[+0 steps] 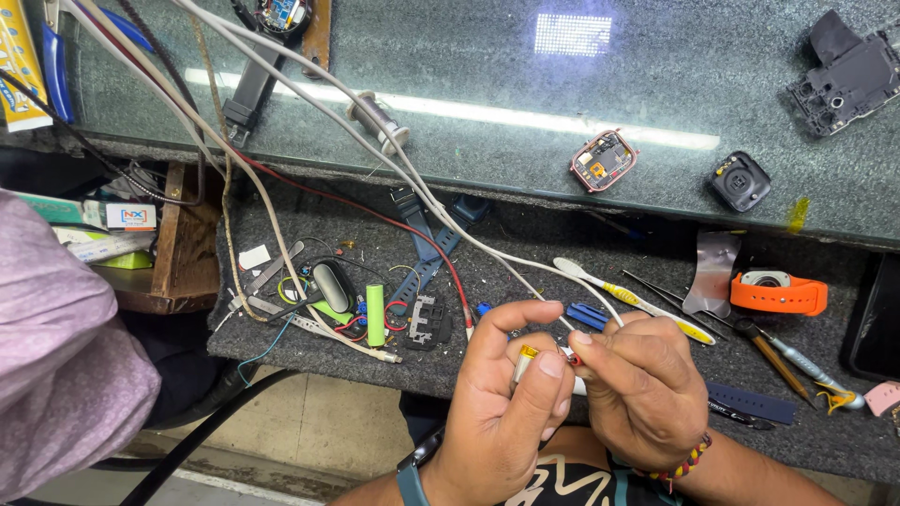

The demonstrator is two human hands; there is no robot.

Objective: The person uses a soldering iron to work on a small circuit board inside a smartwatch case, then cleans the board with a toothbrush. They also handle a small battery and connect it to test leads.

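Note:
My left hand (502, 403) pinches a small silver pouch battery (525, 361) between thumb and forefinger, just above the front edge of the dark workbench (525, 272). My right hand (647, 389) is closed around a white-handled tool, its red-and-white end (569, 356) touching the battery. A white cable (487, 253) runs from the hands up across the bench. Both hands are close together and touching.
An opened smartwatch body (603, 160) and a black watch case (739, 180) lie on the glass shelf. On the bench are a toothbrush (628, 298), orange watch strap (778, 292), screwdrivers (783, 361), green cylindrical cell (375, 314) and loose wires. A person's purple sleeve (56, 365) is at left.

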